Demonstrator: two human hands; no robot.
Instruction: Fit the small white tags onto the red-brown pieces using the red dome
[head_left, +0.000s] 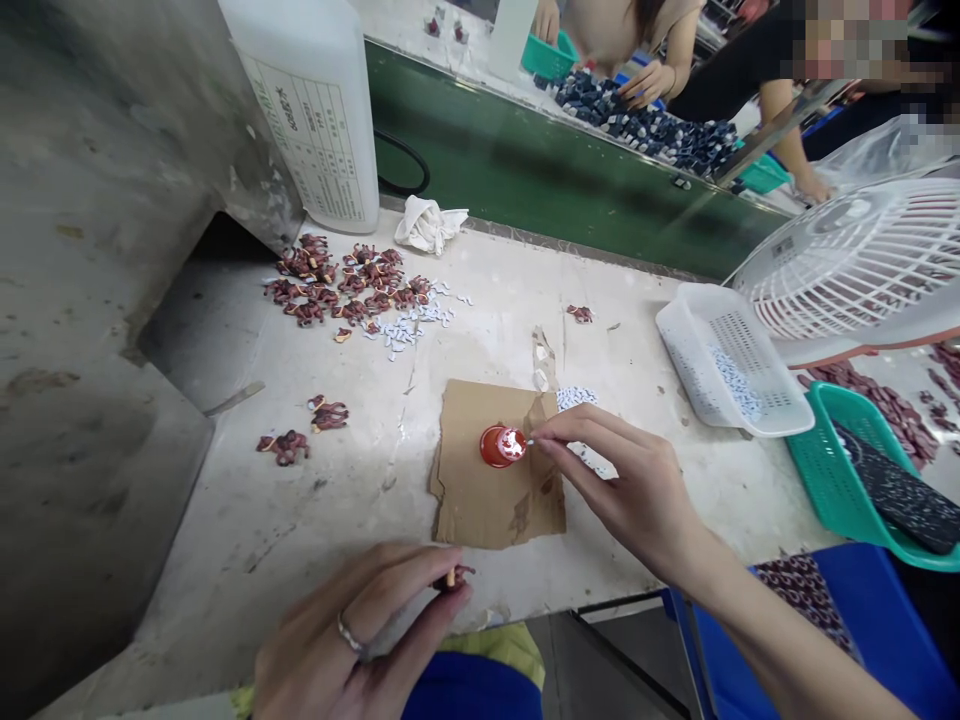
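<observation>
Between the thumb and fingers of my left hand (367, 630) is a small dark red figure (456, 577) with a yellowish part, near the table's front edge. My right hand (630, 485) pinches a tiny pale piece (531, 442) right beside the small red cup (493, 447), whose top shows white and red. The cup stands on a torn piece of cardboard (472, 505). Many tiny white pieces (576, 398) lie just behind my right fingers. Two figures (283, 447) rest at the left, and a pile of similar ones (307, 285) lies farther back beside scattered white pieces (405, 330).
A large white jug (330, 150) and a crumpled cloth (429, 225) stand at the back left. On the right are a white basket (690, 375), a fan (855, 270) and a green basket (817, 470). Other people's hands (646, 82) work beyond the green partition (480, 150).
</observation>
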